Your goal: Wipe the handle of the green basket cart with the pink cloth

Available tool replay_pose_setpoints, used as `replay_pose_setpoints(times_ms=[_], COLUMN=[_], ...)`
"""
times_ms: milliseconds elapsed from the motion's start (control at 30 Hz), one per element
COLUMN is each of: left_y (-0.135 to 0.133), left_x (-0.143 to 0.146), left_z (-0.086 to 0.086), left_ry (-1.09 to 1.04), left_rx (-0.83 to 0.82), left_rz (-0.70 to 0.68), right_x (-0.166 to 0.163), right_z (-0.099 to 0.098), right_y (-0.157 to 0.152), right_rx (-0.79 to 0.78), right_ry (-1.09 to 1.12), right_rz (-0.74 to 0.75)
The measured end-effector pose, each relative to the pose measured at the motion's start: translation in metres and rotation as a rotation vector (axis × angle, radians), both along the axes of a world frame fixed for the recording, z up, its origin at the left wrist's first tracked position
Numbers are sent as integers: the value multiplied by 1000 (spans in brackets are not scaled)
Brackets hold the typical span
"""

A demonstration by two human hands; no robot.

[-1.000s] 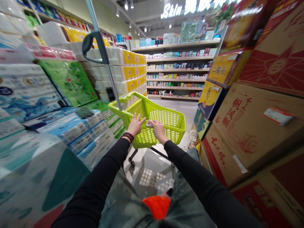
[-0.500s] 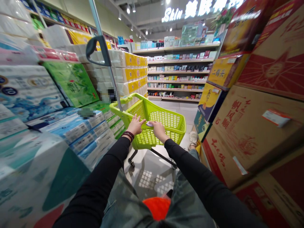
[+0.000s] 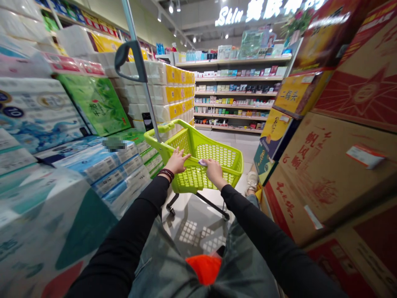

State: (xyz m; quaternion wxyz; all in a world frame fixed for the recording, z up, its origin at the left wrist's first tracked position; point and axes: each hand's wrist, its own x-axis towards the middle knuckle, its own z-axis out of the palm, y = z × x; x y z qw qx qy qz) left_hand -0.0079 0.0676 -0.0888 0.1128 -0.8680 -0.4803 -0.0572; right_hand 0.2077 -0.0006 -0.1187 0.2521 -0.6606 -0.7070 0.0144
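A lime-green wheeled shopping basket (image 3: 223, 159) stands on the glossy floor in front of me, with nothing visible inside it. My left hand (image 3: 176, 161) rests on its near rim with the fingers spread over the edge. On the same rim, a little to the right, my right hand (image 3: 214, 170) presses a small pale cloth (image 3: 202, 162) against the plastic. The basket's grey pull handle (image 3: 130, 58) rises on a metal pole at its left corner. Both my sleeves are black, and a dark bead bracelet (image 3: 166, 174) circles my left wrist.
Stacked packs of tissue and toilet paper (image 3: 93, 107) line the left side of the narrow aisle. Large red and brown cartons (image 3: 328, 165) are piled on the right. Shelves of small products (image 3: 232, 97) close the aisle's far end. My shoe (image 3: 252, 181) shows right of the basket.
My right hand with the cloth has slid a little to the right along the rim. The left hand has stayed put, and the view has shifted slightly.
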Motion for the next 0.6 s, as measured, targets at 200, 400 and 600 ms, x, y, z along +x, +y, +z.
replay_pose_setpoints(times_ms=[200, 400, 600], left_y=[1, 2, 4], left_x=[-3, -6, 6], left_z=[0, -4, -4], left_ry=[-5, -6, -4], left_rx=[-5, 2, -13], left_rz=[-13, -27, -17], right_x=[-22, 18, 18], right_z=[9, -2, 21], right_y=[8, -20, -20], right_rx=[-8, -6, -117], right_ry=[-21, -115, -150], right_rz=[70, 40, -78])
